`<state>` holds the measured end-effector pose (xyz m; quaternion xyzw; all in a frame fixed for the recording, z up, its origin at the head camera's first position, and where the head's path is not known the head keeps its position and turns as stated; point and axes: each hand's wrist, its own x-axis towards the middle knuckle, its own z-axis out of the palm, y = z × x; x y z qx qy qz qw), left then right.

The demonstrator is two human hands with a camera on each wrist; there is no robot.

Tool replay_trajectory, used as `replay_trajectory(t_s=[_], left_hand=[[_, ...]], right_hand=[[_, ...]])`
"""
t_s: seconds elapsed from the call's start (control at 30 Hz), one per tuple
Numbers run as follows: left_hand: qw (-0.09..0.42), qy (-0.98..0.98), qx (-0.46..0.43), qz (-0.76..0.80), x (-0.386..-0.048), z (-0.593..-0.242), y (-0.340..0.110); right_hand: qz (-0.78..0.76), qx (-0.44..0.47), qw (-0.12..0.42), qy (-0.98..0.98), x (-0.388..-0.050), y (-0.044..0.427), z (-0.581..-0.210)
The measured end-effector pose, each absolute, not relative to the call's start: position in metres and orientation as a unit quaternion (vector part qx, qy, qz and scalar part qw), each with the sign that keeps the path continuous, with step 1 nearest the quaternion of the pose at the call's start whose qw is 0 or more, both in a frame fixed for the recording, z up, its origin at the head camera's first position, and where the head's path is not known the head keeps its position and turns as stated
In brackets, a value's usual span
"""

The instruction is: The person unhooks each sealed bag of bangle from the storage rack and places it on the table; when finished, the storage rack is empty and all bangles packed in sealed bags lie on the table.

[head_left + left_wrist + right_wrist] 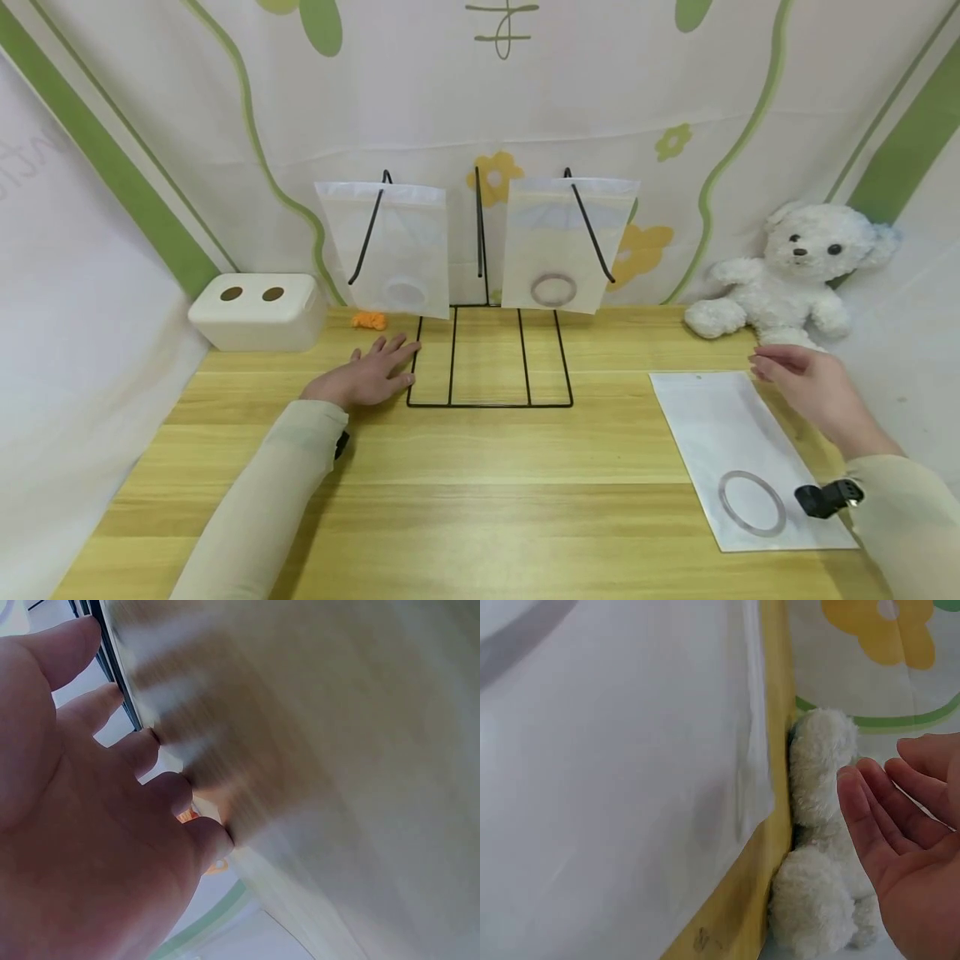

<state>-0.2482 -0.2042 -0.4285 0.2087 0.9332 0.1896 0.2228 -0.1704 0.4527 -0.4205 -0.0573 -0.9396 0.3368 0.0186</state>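
Rests a spread left hand (367, 375) on the table (480, 500), with fingertips at the nine o'clock edge of the black wire rack (490, 407). Extends a slack right hand (810, 396), gripping nothing, at one o'clock of a white bag (738, 437) lying flat at four o'clock from the rack. Has a second bag (405, 250) and a third bag (551, 237) hanging at eleven and one.

Left hand (362, 377): wire rack base (491, 406) at its fingertips, hanging bag (397, 242) beyond, orange item (369, 320) just ahead, white box (255, 321) ahead-left. Right hand (817, 400): plush bear (798, 275) blocks ahead; flat bag (708, 433) low on its left, passable over. Free tabletop (618, 467) between hands, nearer side of rack.
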Motion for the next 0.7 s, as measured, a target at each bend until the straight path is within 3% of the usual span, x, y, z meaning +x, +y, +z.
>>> replay_trajectory(t_s=[0.7], left_hand=[[0.216, 0.937, 0.211, 0.174, -0.247, -0.429, -0.204]], right_hand=[[0.402, 0.005, 0.176, -0.899, -0.2, 0.365, -0.352]])
